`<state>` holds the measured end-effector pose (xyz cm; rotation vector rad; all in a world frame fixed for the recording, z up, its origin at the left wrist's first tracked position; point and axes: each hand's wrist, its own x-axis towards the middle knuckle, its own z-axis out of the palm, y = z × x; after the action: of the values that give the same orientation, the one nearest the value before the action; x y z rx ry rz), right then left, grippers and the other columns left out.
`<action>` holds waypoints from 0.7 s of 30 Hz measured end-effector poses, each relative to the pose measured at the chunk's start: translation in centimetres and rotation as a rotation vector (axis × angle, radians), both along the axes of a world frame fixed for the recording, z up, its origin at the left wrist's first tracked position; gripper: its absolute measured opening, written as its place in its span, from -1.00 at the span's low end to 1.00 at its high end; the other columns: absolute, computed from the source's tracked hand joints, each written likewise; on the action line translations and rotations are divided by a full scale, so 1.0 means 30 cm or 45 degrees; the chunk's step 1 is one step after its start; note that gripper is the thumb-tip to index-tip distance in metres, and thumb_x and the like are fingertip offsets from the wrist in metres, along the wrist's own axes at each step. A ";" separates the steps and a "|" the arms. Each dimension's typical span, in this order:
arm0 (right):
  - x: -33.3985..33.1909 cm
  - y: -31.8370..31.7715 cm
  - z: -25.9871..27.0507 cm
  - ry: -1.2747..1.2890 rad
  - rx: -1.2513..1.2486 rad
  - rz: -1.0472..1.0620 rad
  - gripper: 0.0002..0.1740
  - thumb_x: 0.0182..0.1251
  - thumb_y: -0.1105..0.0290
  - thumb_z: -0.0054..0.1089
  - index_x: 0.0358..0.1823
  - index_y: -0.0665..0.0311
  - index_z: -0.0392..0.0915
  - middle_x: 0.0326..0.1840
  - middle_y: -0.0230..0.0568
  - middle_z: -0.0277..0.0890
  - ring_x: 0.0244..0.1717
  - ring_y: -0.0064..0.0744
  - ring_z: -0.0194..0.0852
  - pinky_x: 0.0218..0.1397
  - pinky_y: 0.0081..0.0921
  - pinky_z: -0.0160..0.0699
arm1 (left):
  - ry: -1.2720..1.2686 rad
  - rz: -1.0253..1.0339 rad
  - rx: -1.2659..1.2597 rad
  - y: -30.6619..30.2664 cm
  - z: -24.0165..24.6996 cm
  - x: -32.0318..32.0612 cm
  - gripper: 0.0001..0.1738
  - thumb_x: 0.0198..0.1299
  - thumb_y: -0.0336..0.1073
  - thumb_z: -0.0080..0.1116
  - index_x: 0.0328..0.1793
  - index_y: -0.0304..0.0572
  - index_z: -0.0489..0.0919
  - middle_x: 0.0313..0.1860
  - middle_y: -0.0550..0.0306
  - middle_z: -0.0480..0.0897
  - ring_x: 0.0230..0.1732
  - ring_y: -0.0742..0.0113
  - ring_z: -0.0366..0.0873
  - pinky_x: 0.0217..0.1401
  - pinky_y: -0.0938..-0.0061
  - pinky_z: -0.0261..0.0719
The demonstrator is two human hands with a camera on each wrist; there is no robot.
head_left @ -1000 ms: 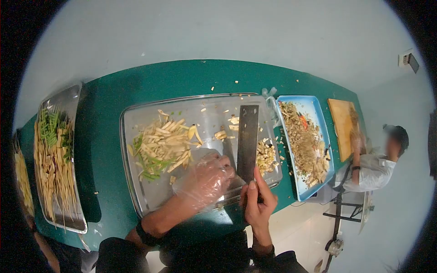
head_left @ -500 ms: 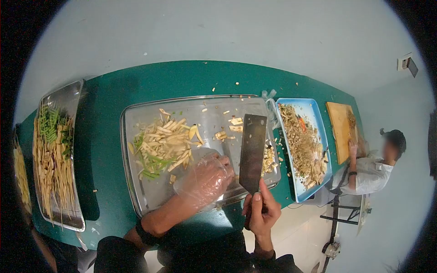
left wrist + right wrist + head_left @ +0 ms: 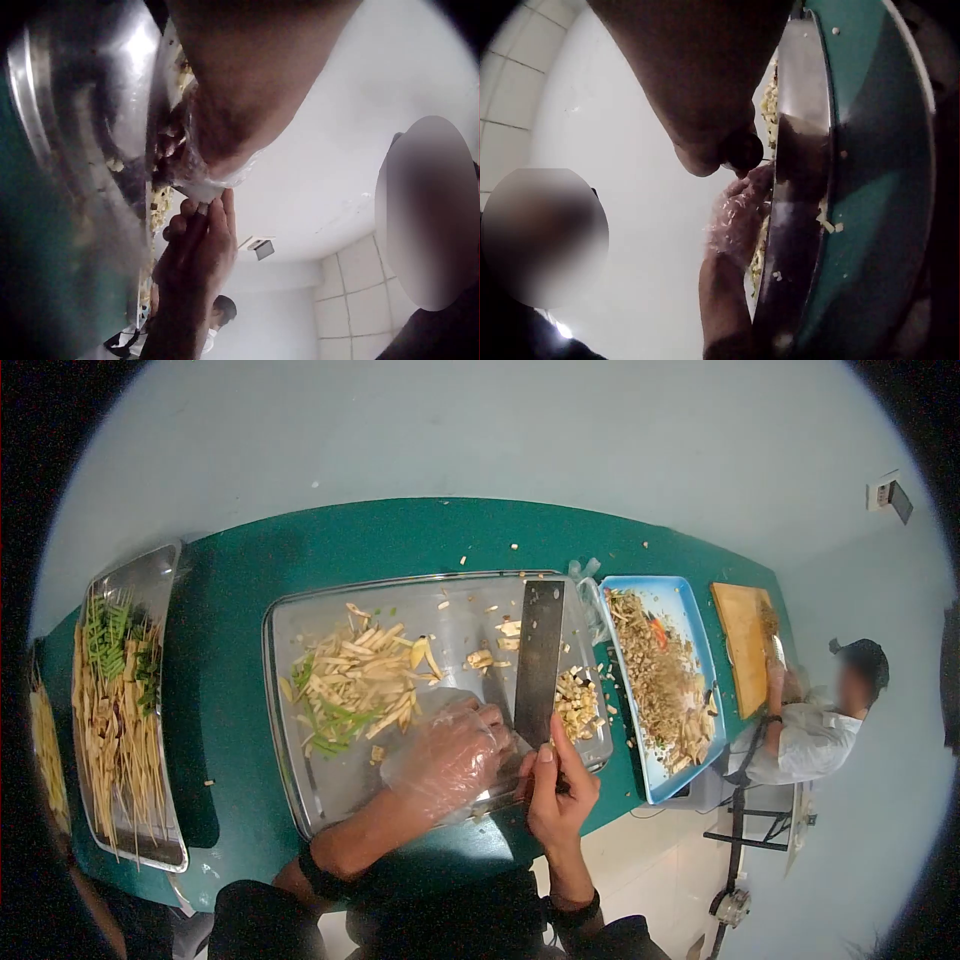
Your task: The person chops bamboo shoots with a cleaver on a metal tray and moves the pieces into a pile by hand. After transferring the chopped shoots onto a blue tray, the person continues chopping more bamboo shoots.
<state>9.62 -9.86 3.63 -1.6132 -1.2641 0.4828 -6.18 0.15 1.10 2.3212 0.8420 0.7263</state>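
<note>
In the head view my right hand [image 3: 562,795] grips the handle of a cleaver [image 3: 541,655], thumb and forefinger up at the base of the blade. The broad blade points away from me over a metal tray [image 3: 283,760]. Close on its left, my left hand [image 3: 450,755] wears a clear plastic glove, its fingers curled down on pale vegetable strips that it mostly hides. To the left lies a heap of cut strips [image 3: 365,670] with some green pieces [image 3: 335,730]. Small diced bits [image 3: 577,705] lie right of the blade.
Right of the tray, a blue tray [image 3: 694,600] holds chopped food. Beyond it a person [image 3: 800,740] works at a wooden board [image 3: 742,645]. At the left, another metal tray [image 3: 178,575] carries skewers [image 3: 125,760]. Several crumbs dot the green table [image 3: 430,530].
The cleaver rose with its broad face turned toward the camera, then came back left and more edge-on beside the left hand. The left hand stays nearly still.
</note>
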 end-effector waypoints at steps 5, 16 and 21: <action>0.037 -0.074 -0.008 -0.001 0.051 0.024 -0.48 0.76 0.49 0.03 0.65 0.35 0.46 -0.48 -0.22 0.66 -0.60 -0.61 0.49 -0.52 -0.60 0.46 | 0.033 0.019 -0.117 -0.006 0.006 0.006 -0.83 0.21 -0.30 0.47 -0.12 -0.11 0.75 -0.05 0.05 0.66 0.14 -0.11 0.63 0.16 -0.01 0.68; 0.021 -0.131 -0.014 0.023 -0.001 0.091 -0.49 0.76 0.46 0.06 0.65 0.31 0.48 -0.47 -0.21 0.67 -0.59 -0.60 0.52 -0.53 -0.60 0.47 | 0.062 0.016 -0.109 -0.004 0.022 -0.001 -0.83 0.23 -0.27 0.46 -0.10 -0.12 0.77 0.01 0.05 0.68 0.20 -0.12 0.64 0.20 -0.02 0.69; 0.027 -0.106 -0.009 -0.009 -0.066 0.090 -0.49 0.75 0.48 0.07 0.64 0.31 0.49 -0.48 -0.26 0.65 -0.60 -0.63 0.50 -0.52 -0.62 0.45 | 0.083 0.010 -0.110 -0.007 -0.009 0.010 -0.82 0.23 -0.27 0.45 -0.10 -0.14 0.76 0.04 0.01 0.69 0.21 -0.14 0.64 0.32 -0.03 0.65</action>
<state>10.42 -13.04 3.36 -1.6191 -1.3270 0.5580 -5.87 -0.07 0.82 2.2759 0.8943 0.6080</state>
